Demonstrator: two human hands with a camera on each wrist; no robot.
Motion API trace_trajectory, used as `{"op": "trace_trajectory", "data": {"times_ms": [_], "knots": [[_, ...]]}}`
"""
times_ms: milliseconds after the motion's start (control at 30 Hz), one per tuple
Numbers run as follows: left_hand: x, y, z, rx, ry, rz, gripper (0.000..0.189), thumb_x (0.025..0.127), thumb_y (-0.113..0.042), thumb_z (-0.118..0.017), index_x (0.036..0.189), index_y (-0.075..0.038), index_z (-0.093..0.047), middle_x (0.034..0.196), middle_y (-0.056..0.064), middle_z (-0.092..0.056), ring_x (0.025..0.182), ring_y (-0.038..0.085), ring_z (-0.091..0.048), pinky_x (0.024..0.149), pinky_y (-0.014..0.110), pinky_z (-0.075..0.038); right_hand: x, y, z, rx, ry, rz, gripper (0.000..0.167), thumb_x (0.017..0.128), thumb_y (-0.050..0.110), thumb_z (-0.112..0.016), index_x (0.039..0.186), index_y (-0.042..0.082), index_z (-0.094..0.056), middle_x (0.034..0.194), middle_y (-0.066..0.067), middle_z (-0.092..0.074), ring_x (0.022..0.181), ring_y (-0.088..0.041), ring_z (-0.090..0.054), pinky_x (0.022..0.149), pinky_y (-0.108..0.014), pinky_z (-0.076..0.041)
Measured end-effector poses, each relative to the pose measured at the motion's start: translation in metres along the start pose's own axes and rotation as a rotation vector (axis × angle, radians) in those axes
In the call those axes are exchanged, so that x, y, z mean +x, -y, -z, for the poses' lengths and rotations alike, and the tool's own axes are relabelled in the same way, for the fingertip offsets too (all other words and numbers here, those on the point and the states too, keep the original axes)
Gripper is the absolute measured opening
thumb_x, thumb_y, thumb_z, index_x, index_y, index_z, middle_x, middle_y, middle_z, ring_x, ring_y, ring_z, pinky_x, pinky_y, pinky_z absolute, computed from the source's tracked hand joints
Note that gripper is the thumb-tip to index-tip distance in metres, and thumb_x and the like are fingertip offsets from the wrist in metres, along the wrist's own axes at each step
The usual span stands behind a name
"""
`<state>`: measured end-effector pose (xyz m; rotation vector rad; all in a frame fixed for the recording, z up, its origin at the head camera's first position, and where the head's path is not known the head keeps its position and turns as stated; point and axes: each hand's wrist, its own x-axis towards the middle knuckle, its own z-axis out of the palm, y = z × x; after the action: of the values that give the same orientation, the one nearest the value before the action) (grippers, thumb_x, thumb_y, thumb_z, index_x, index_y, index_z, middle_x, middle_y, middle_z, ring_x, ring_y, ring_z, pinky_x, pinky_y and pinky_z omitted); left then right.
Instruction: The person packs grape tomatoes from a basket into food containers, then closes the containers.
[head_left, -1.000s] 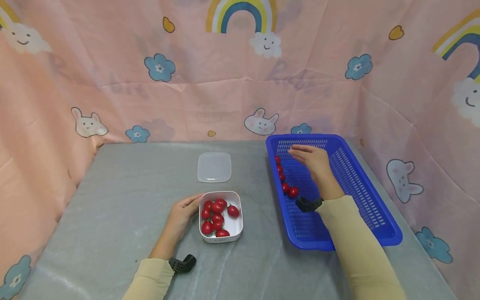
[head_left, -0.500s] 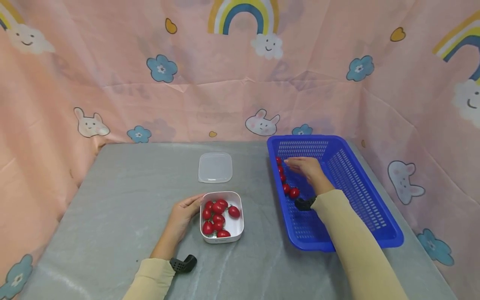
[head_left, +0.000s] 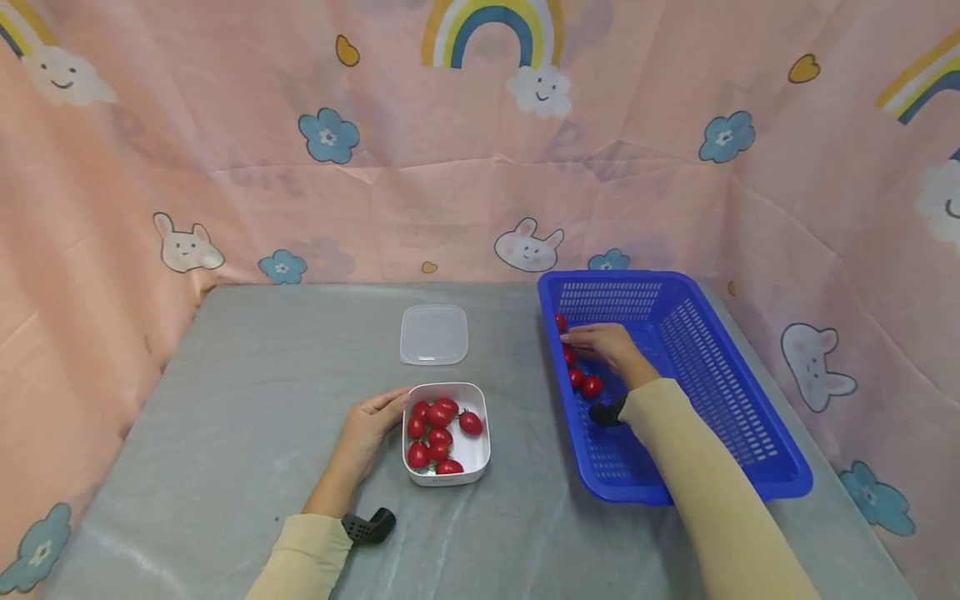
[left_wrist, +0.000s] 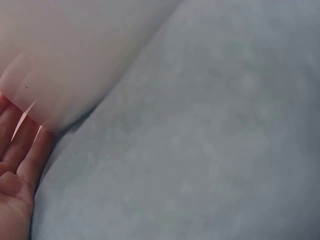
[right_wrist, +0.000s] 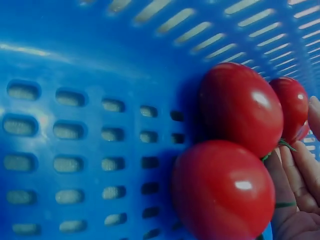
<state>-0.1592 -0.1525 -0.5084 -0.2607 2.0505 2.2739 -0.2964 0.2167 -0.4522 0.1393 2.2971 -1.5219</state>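
Note:
In the head view a white square box (head_left: 473, 454) holds several small red tomatoes (head_left: 440, 412). My left hand (head_left: 366, 429) rests against the box's left side, and the left wrist view shows its fingers (left_wrist: 35, 155) lying along the pale wall. On the right, my right hand (head_left: 611, 346) reaches into a blue perforated basket (head_left: 675, 492), its fingertips among the tomatoes along the left wall. Up close in the right wrist view, two large tomatoes (right_wrist: 225, 190) fill the middle, and the fingers (right_wrist: 305, 167) stretch past them at a farther tomato (right_wrist: 291, 107). The hand hides part of that row.
A translucent square lid (head_left: 433, 335) lies flat on the grey table (head_left: 225, 400) behind the box. Pink printed cloth (head_left: 420, 192) hangs around the back and sides. The basket's raised rim stands between the box and the right hand.
My right hand has lowered and moved a little toward the basket's left wall, its fingers now at the tomatoes there. The left hand and the box stay as they were.

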Motion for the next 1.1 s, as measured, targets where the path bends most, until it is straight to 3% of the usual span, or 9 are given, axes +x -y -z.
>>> {"op": "trace_trajectory", "data": {"times_ms": [200,300,400,533,700,833,1000,1100], "knots": [[0.0,-0.001,0.0,0.004,0.0,0.006,0.039,0.096,-0.016,-0.065,0.125,0.009,-0.063,0.111,-0.003,-0.074,0.096,-0.001,-0.067,0.088,0.018,-0.054,0.004,0.001,-0.004,-0.014,-0.021,-0.023,0.054,0.097,0.019,-0.065,0.141,-0.007,-0.049,0.145,-0.026,-0.05,0.122,-0.024,-0.064,0.111,-0.04,-0.043],[0.0,-0.001,0.0,0.001,-0.002,0.008,0.039,0.096,-0.015,-0.064,0.125,0.01,-0.063,0.108,-0.006,-0.074,0.095,-0.002,-0.067,0.087,0.018,-0.054,0.005,0.002,-0.005,-0.008,-0.042,-0.022,0.053,0.095,0.017,-0.067,0.139,-0.008,-0.051,0.142,-0.026,-0.053,0.105,-0.012,-0.07,0.109,-0.039,-0.045],[0.0,-0.001,0.0,-0.007,-0.001,0.009,0.038,0.096,-0.014,-0.064,0.125,0.011,-0.062,0.105,-0.009,-0.074,0.094,-0.002,-0.067,0.087,0.018,-0.054,0.006,0.004,-0.006,0.012,-0.071,-0.021,0.051,0.094,0.014,-0.068,0.136,-0.01,-0.054,0.136,-0.024,-0.059,0.085,0.0,-0.068,0.105,-0.038,-0.047],[0.0,-0.001,0.0,-0.007,0.003,0.006,0.038,0.096,-0.014,-0.064,0.125,0.011,-0.062,0.106,-0.008,-0.074,0.095,-0.002,-0.067,0.087,0.018,-0.054,0.006,0.007,-0.005,0.063,-0.082,-0.041,0.05,0.092,0.013,-0.069,0.135,-0.01,-0.055,0.116,-0.011,-0.073,0.077,0.004,-0.065,0.103,-0.036,-0.048],[0.0,-0.001,0.0,0.012,0.001,0.008,0.038,0.096,-0.017,-0.065,0.124,0.009,-0.064,0.11,-0.003,-0.074,0.097,-0.001,-0.067,0.087,0.018,-0.054,0.002,0.013,0.001,0.15,-0.048,-0.071,0.052,0.094,0.014,-0.067,0.138,-0.009,-0.052,0.101,0.003,-0.072,0.077,0.003,-0.067,0.111,-0.042,-0.042],[0.0,-0.001,0.0,0.013,0.0,0.008,0.037,0.096,-0.016,-0.065,0.124,0.009,-0.064,0.11,-0.003,-0.074,0.097,-0.001,-0.068,0.087,0.018,-0.054,-0.001,0.02,0.004,0.209,-0.041,-0.086,0.054,0.095,0.016,-0.067,0.141,-0.006,-0.05,0.106,0.002,-0.069,0.079,0.002,-0.067,0.111,-0.04,-0.042],[0.0,-0.001,0.0,0.002,0.003,0.008,0.038,0.096,-0.015,-0.064,0.125,0.01,-0.063,0.108,-0.006,-0.074,0.096,-0.002,-0.067,0.087,0.018,-0.054,-0.001,0.026,0.001,0.226,-0.029,-0.082,0.056,0.095,0.015,-0.068,0.143,-0.004,-0.048,0.14,-0.014,-0.059,0.084,0.001,-0.067,0.105,-0.034,-0.045],[-0.001,-0.001,0.0,0.008,0.005,0.007,0.038,0.096,-0.015,-0.064,0.125,0.01,-0.063,0.108,-0.007,-0.074,0.096,-0.002,-0.067,0.087,0.018,-0.054,-0.001,0.026,-0.002,0.204,-0.032,-0.066,0.054,0.095,0.014,-0.067,0.142,-0.005,-0.049,0.138,-0.014,-0.061,0.083,0.002,-0.066,0.104,-0.033,-0.046]]}}
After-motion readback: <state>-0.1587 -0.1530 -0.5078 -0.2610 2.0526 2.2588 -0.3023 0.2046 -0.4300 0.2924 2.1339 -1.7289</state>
